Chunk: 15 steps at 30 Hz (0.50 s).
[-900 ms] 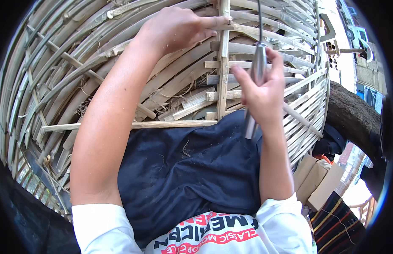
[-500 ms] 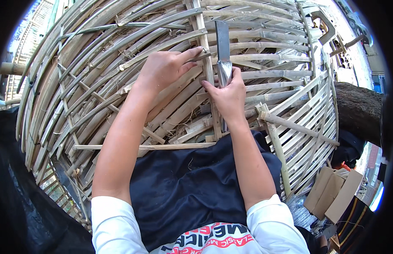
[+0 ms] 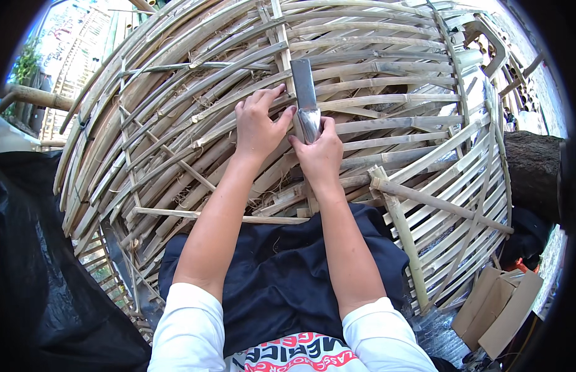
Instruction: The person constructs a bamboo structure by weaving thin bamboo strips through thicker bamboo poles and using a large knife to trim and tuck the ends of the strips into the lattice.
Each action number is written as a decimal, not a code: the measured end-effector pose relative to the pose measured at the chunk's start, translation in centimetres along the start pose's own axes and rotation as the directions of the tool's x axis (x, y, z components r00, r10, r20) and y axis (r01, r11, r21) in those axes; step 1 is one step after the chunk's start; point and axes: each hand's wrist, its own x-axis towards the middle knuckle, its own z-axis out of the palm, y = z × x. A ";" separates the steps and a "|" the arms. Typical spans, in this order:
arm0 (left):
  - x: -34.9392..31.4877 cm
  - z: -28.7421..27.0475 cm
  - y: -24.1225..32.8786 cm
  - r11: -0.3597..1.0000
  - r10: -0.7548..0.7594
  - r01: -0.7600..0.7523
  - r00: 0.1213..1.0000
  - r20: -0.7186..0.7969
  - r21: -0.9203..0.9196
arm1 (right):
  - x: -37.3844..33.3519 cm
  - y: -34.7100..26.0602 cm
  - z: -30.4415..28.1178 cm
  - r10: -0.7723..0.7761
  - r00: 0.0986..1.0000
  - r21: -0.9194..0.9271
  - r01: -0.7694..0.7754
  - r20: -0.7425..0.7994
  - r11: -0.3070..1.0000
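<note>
A big woven bamboo basket frame (image 3: pixel 393 105) fills the view in front of me. My right hand (image 3: pixel 319 155) grips the handle of a flat metal knife (image 3: pixel 304 93), its blade pointing up along an upright bamboo strip (image 3: pixel 280 37). My left hand (image 3: pixel 258 124) presses flat on the slats just left of the blade, thumb touching the knife side. Both forearms reach up from my lap, which is covered by dark cloth (image 3: pixel 281 279).
A loose bamboo stick (image 3: pixel 437 201) juts out at the right of the frame. Folded cardboard (image 3: pixel 495 304) lies at the lower right, beside a dark log (image 3: pixel 533 170). Black sheeting (image 3: pixel 33 266) covers the left side.
My right hand has brought the knife down from a raised position and set it against the upright strip. My left hand has slid in close beside the blade.
</note>
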 end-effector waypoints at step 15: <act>-0.9 1.3 0.6 0.956 -0.026 0.042 0.998 -0.058 0.290 | -0.2 -0.1 0.6 0.033 0.999 0.049 -0.031 -0.042 0.998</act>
